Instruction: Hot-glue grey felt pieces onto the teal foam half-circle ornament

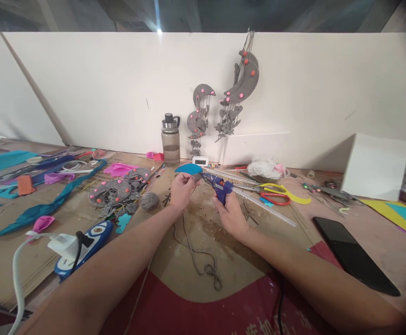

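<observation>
Holding glue gun (221,190) RH (233,215), blue pc (189,168) LH (182,190)

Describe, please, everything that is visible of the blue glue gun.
The glue gun is dark blue, apparently plastic, with a small orange part. The right hand grips its handle above the cardboard. Its nozzle points left, toward the blue piece in the left hand; whether they touch is unclear. A long translucent stick seems to extend from its rear.
</observation>
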`<state>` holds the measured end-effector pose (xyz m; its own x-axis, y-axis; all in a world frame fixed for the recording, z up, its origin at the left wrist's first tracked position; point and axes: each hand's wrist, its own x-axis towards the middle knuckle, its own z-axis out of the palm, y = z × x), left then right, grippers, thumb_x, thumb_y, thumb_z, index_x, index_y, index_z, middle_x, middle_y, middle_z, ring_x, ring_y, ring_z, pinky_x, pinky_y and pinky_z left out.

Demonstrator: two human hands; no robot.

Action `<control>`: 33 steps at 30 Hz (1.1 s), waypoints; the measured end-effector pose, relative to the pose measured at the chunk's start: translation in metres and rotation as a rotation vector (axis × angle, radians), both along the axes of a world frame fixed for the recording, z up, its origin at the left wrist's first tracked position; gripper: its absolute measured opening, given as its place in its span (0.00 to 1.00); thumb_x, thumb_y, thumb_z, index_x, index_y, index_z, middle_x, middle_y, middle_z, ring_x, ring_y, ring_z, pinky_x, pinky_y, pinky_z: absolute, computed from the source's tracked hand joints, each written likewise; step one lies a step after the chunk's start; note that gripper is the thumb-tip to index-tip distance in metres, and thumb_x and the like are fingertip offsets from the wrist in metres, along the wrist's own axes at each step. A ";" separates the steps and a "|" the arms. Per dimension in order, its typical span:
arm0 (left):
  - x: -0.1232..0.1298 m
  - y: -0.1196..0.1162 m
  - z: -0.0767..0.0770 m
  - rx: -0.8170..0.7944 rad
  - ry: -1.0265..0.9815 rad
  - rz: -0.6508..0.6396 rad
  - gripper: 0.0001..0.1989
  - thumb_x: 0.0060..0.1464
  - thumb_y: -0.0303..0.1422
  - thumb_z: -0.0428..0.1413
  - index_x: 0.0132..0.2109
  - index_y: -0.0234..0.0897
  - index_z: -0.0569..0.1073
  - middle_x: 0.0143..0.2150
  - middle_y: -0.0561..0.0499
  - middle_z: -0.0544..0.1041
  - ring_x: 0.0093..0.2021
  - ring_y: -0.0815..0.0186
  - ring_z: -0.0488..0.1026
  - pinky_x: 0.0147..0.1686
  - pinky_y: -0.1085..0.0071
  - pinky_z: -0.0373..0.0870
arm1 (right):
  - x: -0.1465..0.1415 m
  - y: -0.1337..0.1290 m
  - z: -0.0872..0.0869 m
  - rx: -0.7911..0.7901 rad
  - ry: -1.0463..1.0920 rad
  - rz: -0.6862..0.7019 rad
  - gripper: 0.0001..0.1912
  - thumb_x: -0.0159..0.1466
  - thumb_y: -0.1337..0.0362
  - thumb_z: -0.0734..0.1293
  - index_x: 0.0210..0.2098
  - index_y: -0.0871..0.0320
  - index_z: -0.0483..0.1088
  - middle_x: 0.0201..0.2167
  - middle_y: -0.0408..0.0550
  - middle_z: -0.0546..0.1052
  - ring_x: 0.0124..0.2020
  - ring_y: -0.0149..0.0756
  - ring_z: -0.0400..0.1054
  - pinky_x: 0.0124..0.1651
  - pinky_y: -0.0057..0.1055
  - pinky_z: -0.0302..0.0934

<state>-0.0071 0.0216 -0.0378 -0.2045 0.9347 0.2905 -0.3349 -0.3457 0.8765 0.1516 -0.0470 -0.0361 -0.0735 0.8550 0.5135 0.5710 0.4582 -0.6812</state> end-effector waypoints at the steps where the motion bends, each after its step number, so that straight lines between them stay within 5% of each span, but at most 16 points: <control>1: 0.000 0.000 0.001 0.001 0.008 0.005 0.08 0.46 0.32 0.57 0.31 0.37 0.64 0.23 0.58 0.69 0.28 0.70 0.73 0.37 0.69 0.71 | -0.001 -0.001 0.000 0.003 0.003 0.003 0.11 0.64 0.58 0.57 0.40 0.58 0.62 0.34 0.52 0.71 0.36 0.41 0.66 0.43 0.41 0.62; 21: 0.003 -0.007 0.007 0.024 0.128 0.029 0.06 0.46 0.31 0.56 0.29 0.38 0.64 0.19 0.59 0.64 0.20 0.74 0.61 0.28 0.74 0.66 | -0.004 -0.007 0.001 0.038 -0.065 0.065 0.11 0.64 0.59 0.56 0.40 0.58 0.62 0.38 0.56 0.71 0.40 0.43 0.66 0.47 0.46 0.61; 33: 0.001 -0.006 0.005 0.010 0.087 0.023 0.07 0.47 0.32 0.57 0.30 0.38 0.64 0.20 0.60 0.65 0.23 0.73 0.67 0.35 0.70 0.70 | 0.000 -0.003 0.000 0.004 0.012 0.035 0.12 0.64 0.58 0.57 0.42 0.58 0.62 0.34 0.51 0.71 0.35 0.40 0.66 0.41 0.39 0.63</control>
